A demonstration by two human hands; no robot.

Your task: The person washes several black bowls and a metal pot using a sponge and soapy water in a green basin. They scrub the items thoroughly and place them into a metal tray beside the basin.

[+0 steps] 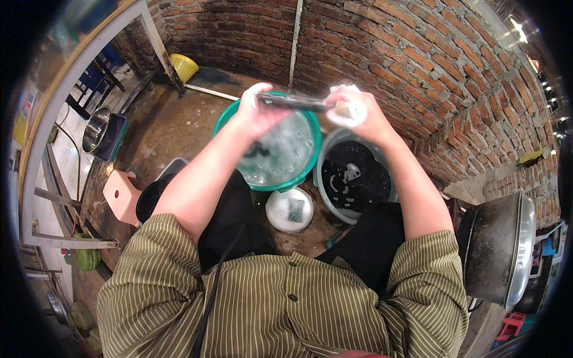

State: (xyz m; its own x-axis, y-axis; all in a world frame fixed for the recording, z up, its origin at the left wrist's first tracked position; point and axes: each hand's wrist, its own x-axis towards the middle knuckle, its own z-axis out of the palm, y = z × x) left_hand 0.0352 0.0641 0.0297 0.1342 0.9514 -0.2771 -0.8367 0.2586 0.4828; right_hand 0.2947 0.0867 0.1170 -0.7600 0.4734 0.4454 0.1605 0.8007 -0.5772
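My left hand [264, 112] holds one end of a dark, flat, blurred object [295, 102], seen nearly edge-on; its kind is unclear. At its other end my right hand [353, 109] presses a foamy pale sponge or cloth [347, 112] against it. Both hands are above the far part of a green plastic basin [317, 154] of cloudy, sudsy water, in which something dark lies partly sunk. To the right stands a grey tub [323, 197] of dark-looking water with foam patches. Nearer my legs, a round bowl of white suds [277, 215] bears a dark green scouring pad [295, 210].
A brick wall [380, 49] curves behind the basins. At left are a yellow bucket [184, 68], a steel bowl [96, 129], a pink plastic stool [121, 197] and a black container [150, 199]. A large lidded metal pot [490, 248] stands close at right.
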